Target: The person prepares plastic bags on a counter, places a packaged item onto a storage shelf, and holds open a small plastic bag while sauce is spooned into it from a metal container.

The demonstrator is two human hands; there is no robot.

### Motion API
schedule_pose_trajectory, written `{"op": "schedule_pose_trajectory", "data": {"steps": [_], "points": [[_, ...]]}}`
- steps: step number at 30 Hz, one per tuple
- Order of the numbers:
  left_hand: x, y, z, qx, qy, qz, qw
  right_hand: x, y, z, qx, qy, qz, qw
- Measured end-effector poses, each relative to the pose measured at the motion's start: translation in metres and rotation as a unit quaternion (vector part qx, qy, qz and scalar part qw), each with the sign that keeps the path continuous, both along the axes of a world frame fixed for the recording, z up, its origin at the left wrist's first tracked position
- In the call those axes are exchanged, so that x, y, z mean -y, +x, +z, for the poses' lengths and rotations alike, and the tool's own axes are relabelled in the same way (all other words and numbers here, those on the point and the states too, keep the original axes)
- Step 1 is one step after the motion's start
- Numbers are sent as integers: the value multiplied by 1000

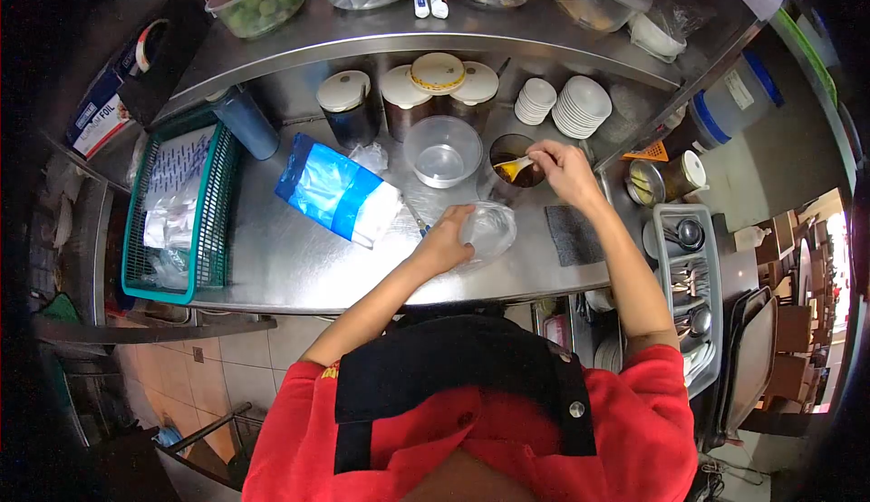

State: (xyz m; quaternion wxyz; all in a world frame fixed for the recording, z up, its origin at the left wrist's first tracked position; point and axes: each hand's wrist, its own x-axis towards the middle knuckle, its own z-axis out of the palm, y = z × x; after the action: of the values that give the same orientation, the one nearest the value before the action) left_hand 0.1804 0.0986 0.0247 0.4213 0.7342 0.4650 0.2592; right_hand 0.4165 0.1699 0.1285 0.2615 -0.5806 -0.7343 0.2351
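My right hand (564,172) is closed around the handle of a spoon (514,168), which looks yellow and white. The spoon's lower end is at the mouth of a round metal canister (504,147) with dark contents. Close by on the left, my left hand (444,242) grips a clear plastic bag (490,232) with its mouth spread round. Behind the bag stands a clear round plastic tub (443,152). A blue and white plastic packet (337,188) lies left of my left hand, with a pen-like item (418,218) between them.
A green basket (188,297) of papers and bags stands at the left. Lidded jars (343,91) and stacked small white dishes (583,106) line the back. A dark cloth (574,235) lies right of the canister; a cutlery tray (716,321) borders my right arm. Overhead runs a shelf (381,44).
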Motion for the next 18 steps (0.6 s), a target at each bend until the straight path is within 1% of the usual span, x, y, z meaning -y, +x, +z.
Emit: {"op": "schedule_pose_trajectory", "data": {"steps": [5,7,8,10,14,16,18], "points": [[1,-1,0,8,10,2,1000,3,18,-4,-55,-28,-17,998],[1,-1,1,8,11,5,1000,1,26,-12,-150,-68,-47,985],[1,-1,-1,8,11,5,1000,2,28,-14,-150,-68,-47,985],[1,-1,-4,15,32,7,999,5,29,-17,-234,-47,-49,970],[1,0,-5,21,33,2,999,10,29,-11,-246,-73,-59,965],[1,0,-3,19,6,-2,1000,14,27,-6,-268,-111,-90,953],[1,0,-1,18,-4,1,1000,13,35,-15,-289,-126,-100,944]]}}
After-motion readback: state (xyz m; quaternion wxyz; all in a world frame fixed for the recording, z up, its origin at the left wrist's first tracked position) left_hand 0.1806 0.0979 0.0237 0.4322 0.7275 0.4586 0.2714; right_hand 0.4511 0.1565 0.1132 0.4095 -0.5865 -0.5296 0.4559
